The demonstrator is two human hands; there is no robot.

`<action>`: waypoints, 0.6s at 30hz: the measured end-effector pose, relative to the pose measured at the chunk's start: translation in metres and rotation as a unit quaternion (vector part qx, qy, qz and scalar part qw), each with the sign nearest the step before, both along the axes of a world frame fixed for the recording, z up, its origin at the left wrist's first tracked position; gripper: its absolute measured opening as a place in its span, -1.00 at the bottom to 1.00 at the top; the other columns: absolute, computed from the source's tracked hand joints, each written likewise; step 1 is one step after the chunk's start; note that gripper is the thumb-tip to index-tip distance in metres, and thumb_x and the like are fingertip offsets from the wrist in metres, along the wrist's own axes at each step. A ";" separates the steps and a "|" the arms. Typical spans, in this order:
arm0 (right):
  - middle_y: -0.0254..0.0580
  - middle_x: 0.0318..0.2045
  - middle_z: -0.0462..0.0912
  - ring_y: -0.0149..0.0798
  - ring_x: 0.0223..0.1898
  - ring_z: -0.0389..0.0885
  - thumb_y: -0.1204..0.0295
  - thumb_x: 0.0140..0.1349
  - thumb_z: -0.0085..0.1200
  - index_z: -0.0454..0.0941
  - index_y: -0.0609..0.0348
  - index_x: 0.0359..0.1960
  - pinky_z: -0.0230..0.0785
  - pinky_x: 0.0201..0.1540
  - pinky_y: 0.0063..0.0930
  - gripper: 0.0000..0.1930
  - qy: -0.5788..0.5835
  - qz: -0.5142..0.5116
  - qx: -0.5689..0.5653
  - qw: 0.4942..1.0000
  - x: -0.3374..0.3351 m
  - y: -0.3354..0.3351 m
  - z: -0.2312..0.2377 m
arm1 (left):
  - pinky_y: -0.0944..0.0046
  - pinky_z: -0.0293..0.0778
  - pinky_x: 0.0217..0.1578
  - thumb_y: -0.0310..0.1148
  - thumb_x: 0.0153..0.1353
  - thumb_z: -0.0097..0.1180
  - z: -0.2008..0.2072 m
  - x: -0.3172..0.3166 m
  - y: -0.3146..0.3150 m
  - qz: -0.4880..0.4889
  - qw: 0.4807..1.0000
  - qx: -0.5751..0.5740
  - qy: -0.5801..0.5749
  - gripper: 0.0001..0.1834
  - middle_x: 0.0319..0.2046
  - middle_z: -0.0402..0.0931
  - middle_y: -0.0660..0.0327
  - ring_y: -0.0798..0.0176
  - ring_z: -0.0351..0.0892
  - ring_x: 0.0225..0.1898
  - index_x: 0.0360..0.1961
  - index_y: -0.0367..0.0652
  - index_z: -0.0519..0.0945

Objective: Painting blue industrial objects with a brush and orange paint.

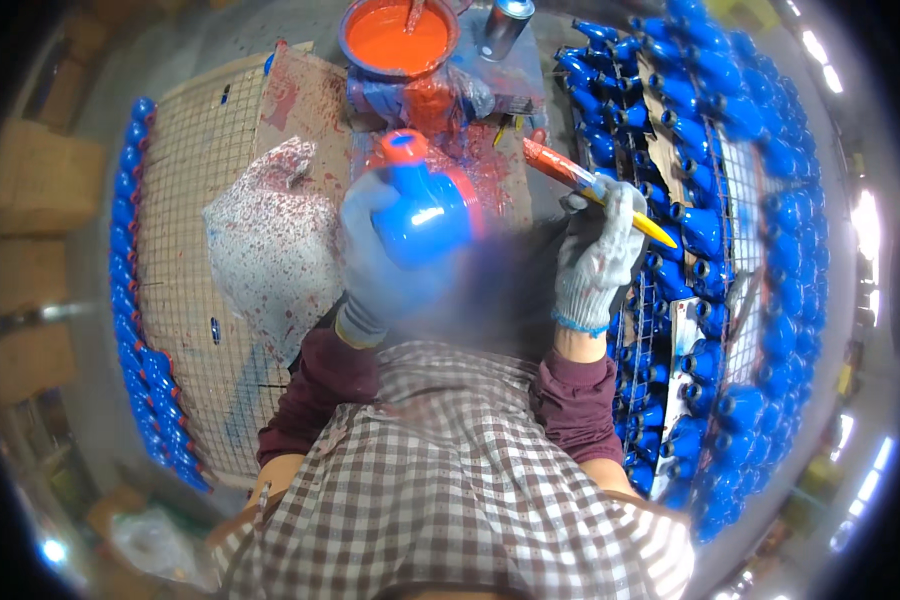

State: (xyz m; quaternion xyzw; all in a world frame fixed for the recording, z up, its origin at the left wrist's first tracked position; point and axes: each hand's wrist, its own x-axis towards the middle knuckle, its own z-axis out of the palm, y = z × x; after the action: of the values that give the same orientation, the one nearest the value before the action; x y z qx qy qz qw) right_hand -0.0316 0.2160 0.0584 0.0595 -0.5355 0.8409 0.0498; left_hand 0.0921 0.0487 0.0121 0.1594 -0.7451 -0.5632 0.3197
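Note:
In my gloved left hand is a glossy blue bottle-shaped piece, its orange-red neck end tilted up and away from me. An orange-red band also runs along its right edge; its lower part is blurred. My gloved right hand grips a paintbrush by its yellow handle. The brush's red-coated bristles point up and left, apart from the blue piece. Beyond both hands stands a bowl of orange-red paint with a stick-like tool in it.
Beside the bowl, a can stands on a paint-smeared stand. A speckled pale cloth or sheet lies left of my left hand. A wire-mesh rack edged by blue pieces is at left; racks of many blue pieces rise at right.

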 end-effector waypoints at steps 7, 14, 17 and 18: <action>-0.13 -0.31 0.50 -0.37 -0.38 0.45 0.26 0.33 -0.05 0.37 0.20 -0.24 0.32 -0.28 -0.52 -0.76 0.111 0.122 0.041 0.986 0.004 -0.025 0.055 | -0.18 0.47 -0.06 -0.42 -0.41 0.44 0.031 0.010 -0.030 0.000 0.895 -0.419 0.152 -0.30 0.08 0.31 -0.04 -0.22 0.45 0.03 -0.11 0.08 0.44; -0.13 -0.30 0.58 -0.30 -0.28 0.53 0.44 0.20 0.13 0.45 0.20 -0.19 0.40 -0.14 -0.43 -0.80 0.241 0.160 0.164 0.943 0.019 -0.081 0.078 | -0.11 0.46 -0.06 -0.41 -0.42 0.41 0.097 0.056 -0.079 0.155 0.860 -0.471 0.125 -0.58 0.03 0.38 0.00 -0.15 0.47 -0.01 -0.40 0.12 0.61; -0.18 -0.32 0.61 -0.32 -0.31 0.56 0.28 0.30 0.07 0.51 0.24 -0.24 0.41 -0.20 -0.48 -0.76 0.082 0.143 0.075 0.984 0.006 -0.087 0.075 | 0.05 0.46 -0.13 -0.44 -0.23 0.39 0.067 0.103 -0.116 0.300 0.883 -0.346 0.102 -0.37 -0.10 0.43 -0.01 -0.03 0.49 -0.12 -0.06 -0.17 0.39; -0.19 -0.33 0.61 -0.33 -0.33 0.56 0.24 0.34 0.03 0.51 0.25 -0.25 0.40 -0.23 -0.50 -0.72 0.012 0.207 -0.069 0.976 0.009 -0.095 0.076 | -0.02 0.45 -0.06 -0.42 -0.25 0.40 0.050 0.124 -0.136 0.322 0.879 -0.345 0.065 -0.16 -0.04 0.39 -0.02 -0.03 0.46 -0.05 0.12 -0.16 0.25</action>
State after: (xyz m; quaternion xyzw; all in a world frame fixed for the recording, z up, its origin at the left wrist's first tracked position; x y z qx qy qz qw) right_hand -0.0231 0.1215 0.1344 0.1760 -0.4517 0.8670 -0.1152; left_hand 0.2157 -0.0869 0.0621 0.2332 -0.7776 -0.1458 0.5654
